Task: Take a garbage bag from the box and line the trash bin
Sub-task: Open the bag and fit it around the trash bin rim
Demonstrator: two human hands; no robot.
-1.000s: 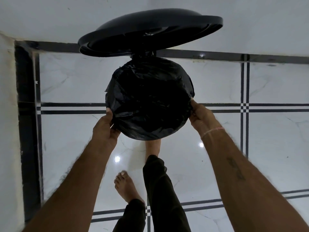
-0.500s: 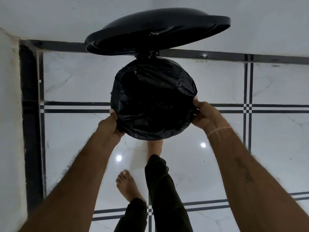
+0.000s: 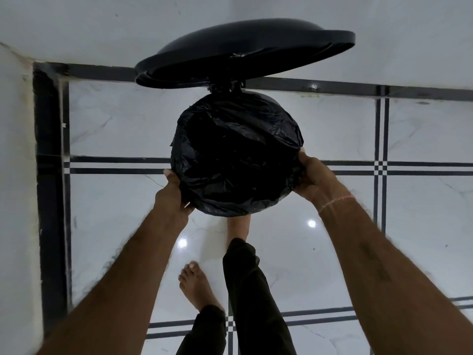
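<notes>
The lining step looks almost finished: the bag (image 3: 238, 155), thin crinkled black plastic, already sits inside the round bin (image 3: 275, 102) with its mouth folded over the rim all the way round. The bin stands on the floor (image 3: 422, 139) near the corner where two walls meet, its domed black lid (image 3: 245, 49) tipped up behind on a hinge. The left hand (image 3: 174, 194) grips the folded bag edge at the near-left of the rim, and the right hand (image 3: 316, 175) clasps it at the right side, fingers curled under the overhang. One foot seems to reach under the bin's front, perhaps on a pedal, though that part is hidden. Next, I judge, the overhang needs tugging down evenly and smoothing, gently, since such film tears or slips off easily. The floor is glossy white marble with black inlaid lines.
</notes>
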